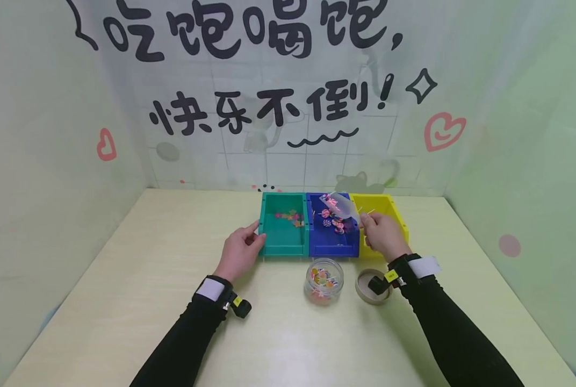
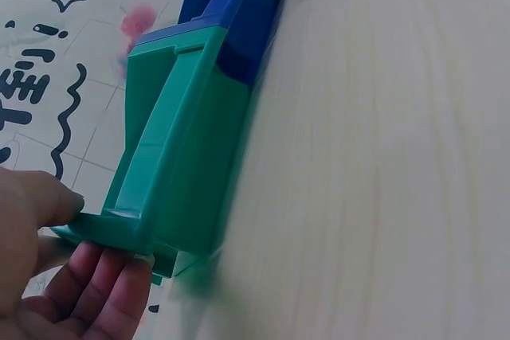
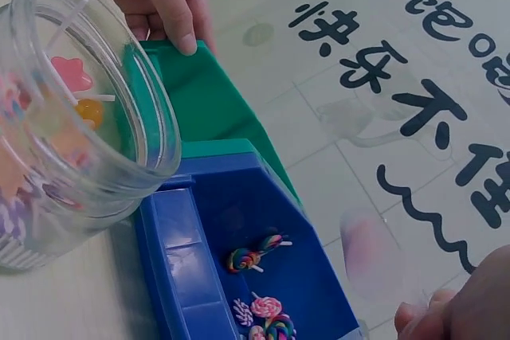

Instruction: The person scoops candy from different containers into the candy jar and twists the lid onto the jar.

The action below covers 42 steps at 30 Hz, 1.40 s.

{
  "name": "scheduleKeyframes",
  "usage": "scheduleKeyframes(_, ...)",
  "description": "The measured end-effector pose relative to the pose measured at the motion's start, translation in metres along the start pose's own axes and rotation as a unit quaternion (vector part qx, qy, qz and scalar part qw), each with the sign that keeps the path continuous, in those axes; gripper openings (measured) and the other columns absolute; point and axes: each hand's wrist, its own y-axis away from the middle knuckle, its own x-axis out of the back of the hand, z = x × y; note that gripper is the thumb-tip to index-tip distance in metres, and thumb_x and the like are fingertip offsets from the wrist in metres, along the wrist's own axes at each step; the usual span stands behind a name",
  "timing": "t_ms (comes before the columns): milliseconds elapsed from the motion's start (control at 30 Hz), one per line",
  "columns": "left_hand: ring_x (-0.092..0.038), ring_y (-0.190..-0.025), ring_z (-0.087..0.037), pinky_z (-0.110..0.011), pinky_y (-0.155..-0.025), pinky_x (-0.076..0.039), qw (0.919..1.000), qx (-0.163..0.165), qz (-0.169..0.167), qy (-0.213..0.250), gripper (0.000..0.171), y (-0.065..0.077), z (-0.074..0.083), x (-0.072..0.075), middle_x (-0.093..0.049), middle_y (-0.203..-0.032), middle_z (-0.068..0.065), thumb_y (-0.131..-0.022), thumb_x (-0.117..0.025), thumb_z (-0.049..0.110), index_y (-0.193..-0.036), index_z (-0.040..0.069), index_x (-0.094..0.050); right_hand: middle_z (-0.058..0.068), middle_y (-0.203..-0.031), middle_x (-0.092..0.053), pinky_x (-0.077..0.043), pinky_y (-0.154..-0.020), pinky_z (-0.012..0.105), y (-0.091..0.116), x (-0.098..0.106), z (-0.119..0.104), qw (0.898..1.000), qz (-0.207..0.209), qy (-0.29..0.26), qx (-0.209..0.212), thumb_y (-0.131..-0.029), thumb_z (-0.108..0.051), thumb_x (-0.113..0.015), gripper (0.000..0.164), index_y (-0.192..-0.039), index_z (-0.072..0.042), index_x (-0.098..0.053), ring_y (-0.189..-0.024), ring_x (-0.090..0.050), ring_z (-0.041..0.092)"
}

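My left hand [image 1: 239, 251] grips the left rim of the green bin [image 1: 280, 243], thumb above and fingers beneath the edge in the left wrist view. Small star-like pieces [image 1: 293, 217] lie inside that bin. My right hand [image 1: 383, 235] pinches the handle of a translucent scoop [image 1: 348, 209], held over the blue bin [image 1: 324, 249]. Small pink lollipop charms [image 1: 333, 202] show in the scoop's bowl. More swirl lollipop charms [image 3: 267, 306] lie on the blue bin's floor. The scoop looks blurred in the right wrist view.
A yellow bin [image 1: 398, 214] adjoins the blue one, partly behind my right hand. In front stands an open glass jar [image 1: 323, 294] of mixed charms, with a round lid [image 1: 364, 296] to its right. A printed curtain [image 1: 268, 70] hangs behind the table [image 1: 123, 290].
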Motion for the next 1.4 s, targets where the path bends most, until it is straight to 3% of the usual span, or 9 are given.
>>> scheduleKeyframes(367, -0.066, -0.111, -0.032, -0.034, -0.090, -0.053, 0.9998, 0.005, 0.021, -0.005, 0.054, -0.001, 0.005, 0.005, -0.066, -0.121, -0.017, -0.106, -0.073, 0.032, -0.152, 0.006, -0.065, -0.003, -0.069, -0.048, -0.035, -0.054, 0.027, 0.010, 0.022, 0.010, 0.996, 0.020, -0.075, 0.044, -0.118, -0.046, -0.047, 0.053, -0.116, 0.004, -0.066, -0.061, -0.046, 0.014)
scheduleKeyframes(533, -0.065, -0.109, -0.032, -0.035, -0.091, -0.053, 0.9987, -0.015, 0.049, 0.004, 0.055, -0.001, 0.012, 0.008, -0.065, -0.123, -0.017, -0.106, -0.073, 0.033, -0.153, 0.006, -0.064, -0.006, -0.064, -0.046, -0.033, -0.052, 0.027, 0.014, 0.032, 0.012, 0.993, 0.032, -0.097, 0.056, -0.115, -0.051, -0.050, 0.053, -0.109, -0.002, -0.066, -0.058, -0.045, 0.013)
scheduleKeyframes(767, -0.066, -0.110, -0.029, -0.033, -0.091, -0.055, 0.9972, -0.044, 0.057, 0.022, 0.053, 0.003, 0.026, 0.008, -0.063, -0.123, -0.015, -0.106, -0.075, 0.030, -0.153, 0.007, -0.063, -0.006, -0.067, -0.045, -0.034, -0.049, 0.027, 0.020, 0.045, 0.014, 0.989, 0.046, -0.130, 0.059, -0.113, -0.058, -0.050, 0.055, -0.109, -0.005, -0.063, -0.057, -0.044, 0.012)
scheduleKeyframes(1067, -0.067, -0.119, -0.031, -0.035, -0.095, -0.057, 0.9956, -0.084, 0.010, 0.041, 0.051, 0.013, 0.045, -0.001, -0.063, -0.131, -0.021, -0.106, -0.076, 0.029, -0.152, 0.010, -0.065, -0.006, -0.073, -0.047, -0.036, -0.052, 0.027, 0.033, 0.061, 0.015, 0.984, 0.065, -0.151, 0.063, -0.111, -0.063, -0.051, 0.054, -0.105, -0.011, -0.065, -0.060, -0.045, 0.014)
scheduleKeyframes(1400, -0.067, -0.121, -0.025, -0.038, -0.100, -0.060, 0.9931, -0.102, -0.038, 0.044, 0.051, 0.024, 0.055, -0.016, -0.064, -0.131, -0.013, -0.105, -0.077, 0.028, -0.152, 0.011, -0.066, -0.007, -0.068, -0.047, -0.034, -0.049, 0.028, 0.044, 0.074, 0.014, 0.975, 0.077, -0.188, 0.087, -0.110, -0.059, -0.054, 0.048, -0.092, -0.017, -0.068, -0.058, -0.044, 0.016)
